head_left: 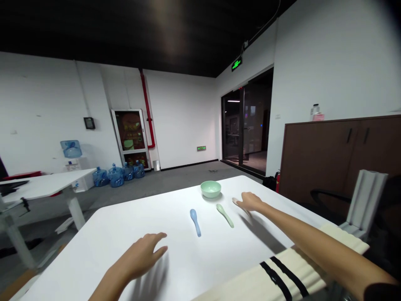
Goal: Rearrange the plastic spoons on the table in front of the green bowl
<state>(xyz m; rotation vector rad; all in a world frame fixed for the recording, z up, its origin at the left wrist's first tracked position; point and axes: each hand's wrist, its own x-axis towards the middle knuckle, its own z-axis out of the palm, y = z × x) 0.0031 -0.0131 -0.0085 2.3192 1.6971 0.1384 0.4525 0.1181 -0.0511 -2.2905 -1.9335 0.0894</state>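
Note:
My right hand reaches over the right side of the white table, its fingers closed on a pale spoon. Part of that spoon is hidden by the fingers. To its left, a light green spoon lies flat, and a blue spoon lies farther left. Behind the spoons stands an upright green bowl, with nothing visible inside. My left hand hovers above the table at the front left, thumb and fingers apart, holding nothing. The blue spoon is nearest to it.
Cream cloth with black straps runs along the near right table edge. A metal profile post rises beside a dark chair at right, before a brown cabinet. Another white table and several blue water jugs stand at left.

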